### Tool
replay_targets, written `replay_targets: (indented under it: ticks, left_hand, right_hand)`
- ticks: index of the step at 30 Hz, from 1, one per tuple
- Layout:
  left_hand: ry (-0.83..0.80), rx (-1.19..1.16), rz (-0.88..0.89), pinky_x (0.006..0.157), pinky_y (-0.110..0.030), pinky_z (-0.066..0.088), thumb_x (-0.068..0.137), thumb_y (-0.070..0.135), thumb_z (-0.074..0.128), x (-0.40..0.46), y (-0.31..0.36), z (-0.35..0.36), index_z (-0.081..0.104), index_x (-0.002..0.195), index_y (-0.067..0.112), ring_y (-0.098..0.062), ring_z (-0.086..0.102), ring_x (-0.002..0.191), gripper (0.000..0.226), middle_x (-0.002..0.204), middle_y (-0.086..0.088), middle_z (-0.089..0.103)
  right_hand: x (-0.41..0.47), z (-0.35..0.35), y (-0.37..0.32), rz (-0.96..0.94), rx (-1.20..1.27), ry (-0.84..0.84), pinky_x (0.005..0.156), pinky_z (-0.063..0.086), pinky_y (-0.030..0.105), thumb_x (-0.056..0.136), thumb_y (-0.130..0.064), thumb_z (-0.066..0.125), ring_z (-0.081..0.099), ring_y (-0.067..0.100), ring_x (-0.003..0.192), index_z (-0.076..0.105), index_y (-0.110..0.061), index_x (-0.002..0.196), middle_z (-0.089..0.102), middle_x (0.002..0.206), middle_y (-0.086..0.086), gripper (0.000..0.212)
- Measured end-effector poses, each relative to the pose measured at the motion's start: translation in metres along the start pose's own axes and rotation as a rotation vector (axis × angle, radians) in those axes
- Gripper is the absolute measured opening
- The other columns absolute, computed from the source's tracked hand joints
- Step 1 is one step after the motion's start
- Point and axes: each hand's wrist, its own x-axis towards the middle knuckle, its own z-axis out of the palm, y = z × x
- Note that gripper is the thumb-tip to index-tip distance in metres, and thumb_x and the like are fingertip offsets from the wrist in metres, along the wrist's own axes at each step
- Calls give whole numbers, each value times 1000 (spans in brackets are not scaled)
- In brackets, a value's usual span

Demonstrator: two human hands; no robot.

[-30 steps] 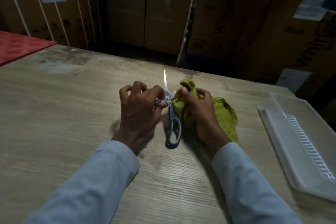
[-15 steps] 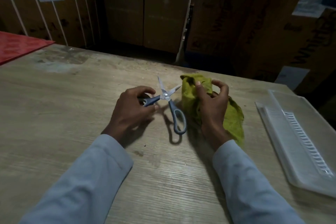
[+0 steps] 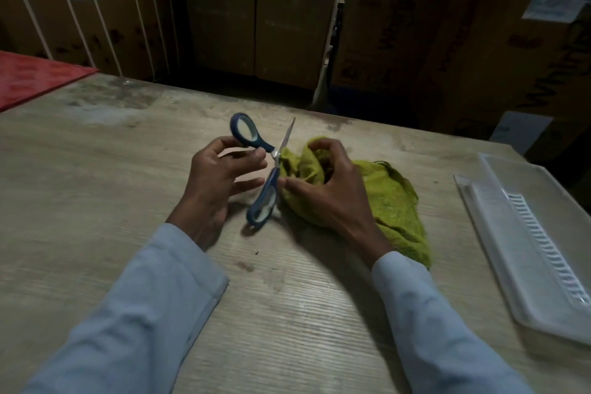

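Blue-handled scissors (image 3: 268, 183) lie spread wide open at the middle of the wooden table (image 3: 96, 201). One handle loop points up and left, the other lies toward me, and one blade points away. My left hand (image 3: 213, 182) pinches the upper handle between thumb and fingers. A crumpled yellow-green cloth (image 3: 380, 198) lies just right of the scissors. My right hand (image 3: 329, 192) grips a bunched part of the cloth against the scissors' pivot. The second blade is hidden by the cloth.
A translucent white plastic tray (image 3: 531, 233) lies upside down at the table's right edge. A red sheet (image 3: 32, 77) covers the far left corner. Stacked cardboard boxes (image 3: 262, 19) stand close behind the far edge of the table.
The scissors went from shut to spread wide. My left hand swung one handle up and to the left. My right hand kept the cloth bunched beside the blades.
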Motion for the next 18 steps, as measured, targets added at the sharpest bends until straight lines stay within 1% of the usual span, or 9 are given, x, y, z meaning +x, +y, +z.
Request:
replay_targets:
  ticks: [3,6,9,10,12,13,15,16,18]
  left_hand:
    - [20,3,-31,66,-32,59,87,18,72,0,-7,3,64,117,8,-21,73,96,32,100,-7,77]
    - [30,58,-44,60,-34,58,97,26,60,2,-9,7,57,122,17,-21,74,93,27,105,-3,75]
    - [65,78,-101,57,-34,58,103,37,45,3,-7,9,45,127,29,-23,75,84,26,104,-2,73]
    - [75,86,-117,56,-34,58,104,40,40,4,-6,8,41,130,32,-23,75,82,28,104,-2,72]
    - [67,84,-145,52,-36,57,105,43,33,6,-2,4,34,135,33,-27,74,80,32,103,-4,71]
    - [51,80,-155,53,-40,58,105,43,30,7,1,3,33,135,32,-29,74,80,32,102,-5,72]
    - [13,89,-170,60,-49,60,105,43,28,7,6,0,35,131,31,-30,74,76,29,100,-7,71]
    - [-6,122,-173,58,-47,60,105,43,28,5,9,0,38,128,31,-30,74,73,28,98,-8,71]
    - [-50,277,-145,47,-34,56,106,41,29,2,13,0,44,124,24,-27,71,67,29,98,-12,70]
  right_hand:
    - [-5,8,-3,-86,-78,-96,74,55,29,65,-48,85,57,1,82,53,-25,115,58,95,-15,64]
    - [-5,6,-4,-39,-37,-152,76,55,24,65,-48,85,58,2,88,54,-27,120,58,97,-17,66]
    - [-2,-5,-4,116,180,-199,78,52,12,71,-28,86,58,-2,92,54,-24,128,56,101,-21,66]
    - [0,-9,-2,168,273,-181,78,54,13,73,-20,85,60,0,94,54,-21,130,58,103,-18,65]
    - [5,-19,1,275,444,-56,79,60,25,75,-12,82,65,9,96,53,-18,133,63,106,-9,65]
    - [8,-25,2,323,529,51,75,61,28,77,-9,80,67,11,92,52,-16,132,64,103,-7,62]
    - [13,-36,8,333,563,318,71,60,23,80,-5,76,67,6,83,55,-12,125,64,95,-8,50]
    - [14,-42,12,303,501,439,73,60,24,80,-5,75,66,5,83,57,-13,119,64,94,-10,44]
    - [15,-52,19,209,375,559,80,60,30,80,-7,73,65,2,88,59,-21,112,64,97,-12,38]
